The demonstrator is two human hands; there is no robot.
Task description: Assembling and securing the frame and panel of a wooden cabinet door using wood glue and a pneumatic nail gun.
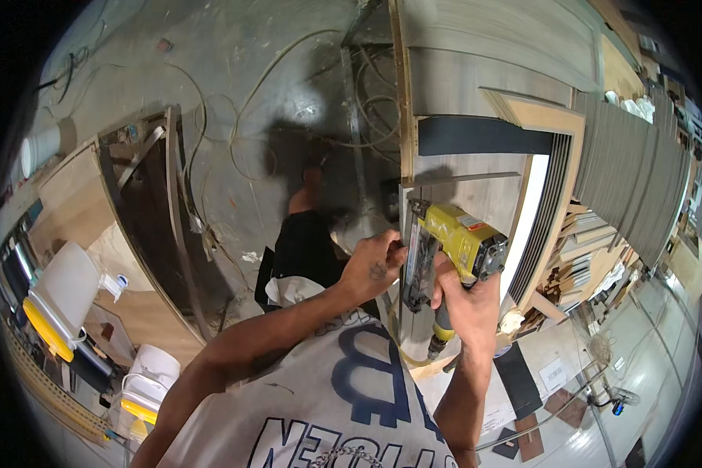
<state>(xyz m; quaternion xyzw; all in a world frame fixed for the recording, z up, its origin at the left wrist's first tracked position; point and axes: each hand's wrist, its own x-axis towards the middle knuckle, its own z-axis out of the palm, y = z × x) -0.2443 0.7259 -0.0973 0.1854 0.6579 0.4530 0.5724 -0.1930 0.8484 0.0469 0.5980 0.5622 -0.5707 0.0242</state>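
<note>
**A:** so what's in the hands here?

**B:** right hand (469, 306) is wrapped tight around the handle of a yellow pneumatic nail gun (451, 248), grip fully closed on it. The gun sits upright, nose pointing up against the edge of a grey wood panel (476, 196) that stands right in front of the person. There's a hose coming off the bottom of the handle, under the fist.

**A:** and the left?

**B:** left hand (373, 267) is just beside the gun, fingers (395, 251) curled and pressed against the thin edge of that same panel, right next to the gun's long magazine. Looks like it pinches the panel edge, but the fingertips are tucked behind, so I can't swear to it.

**A:** what's around it?

**B:** a black strip (483, 136) runs across above the panel, and to the right a stack of thin grey slats (632, 179) fans out along a plywood frame (554, 125). Below the hands there's a concrete floor (249, 93) with loose cables over it, a curved wooden form (78, 195) on the left, and a couple of white jugs with yellow bottoms (62, 300) near the left rim. More wood offcuts (581, 269) are piled lower right.
</note>
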